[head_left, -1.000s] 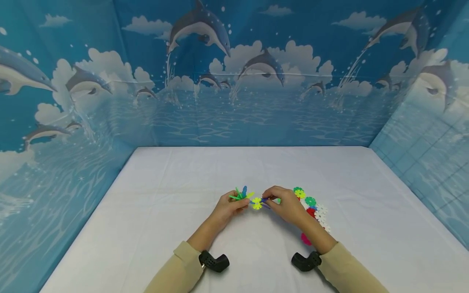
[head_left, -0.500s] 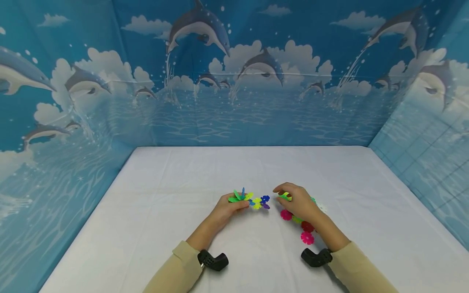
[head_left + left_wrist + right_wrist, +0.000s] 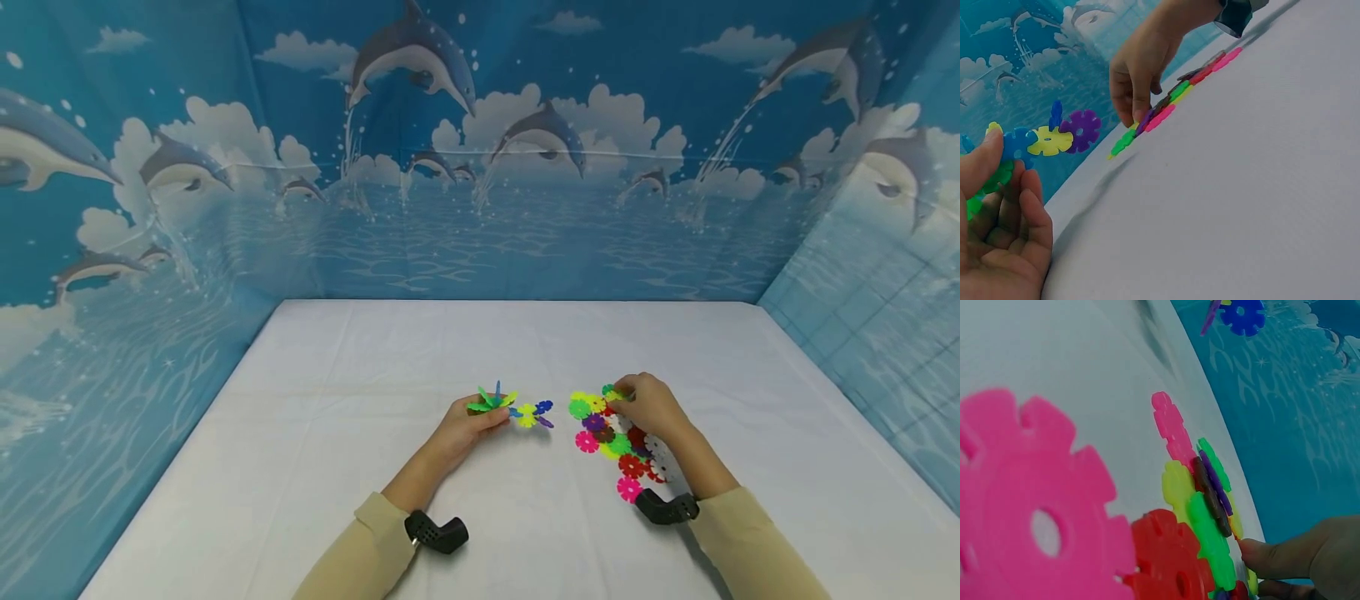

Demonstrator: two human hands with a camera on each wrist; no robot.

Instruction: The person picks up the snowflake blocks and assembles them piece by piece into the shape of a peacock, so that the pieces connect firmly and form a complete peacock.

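Note:
My left hand (image 3: 463,429) pinches a joined chain of plastic snowflake discs above the table. Green and blue discs stand by the thumb, and a yellow disc (image 3: 1051,142), a purple disc (image 3: 1084,130) and a blue disc (image 3: 543,407) stick out to the right. In the left wrist view the thumb presses near a blue disc (image 3: 1019,145), with the fingers beneath. At the far edge of the loose pile, my right hand (image 3: 657,407) bends down and pinches a yellow snowflake disc (image 3: 1252,582) between thumb and finger. Its palm hides part of the pile.
The loose discs overlap on the white table (image 3: 375,358): a pink disc (image 3: 629,489), a red disc (image 3: 632,466), a white disc (image 3: 660,467) and several others. A dolphin-printed curtain (image 3: 480,225) hangs behind the table. Each wrist wears a black camera (image 3: 437,533).
My right hand has let go of the chain, where a blue disc now sits, and moved right over the pile, uncovering its left side. The left hand stays nearly still with the chain.

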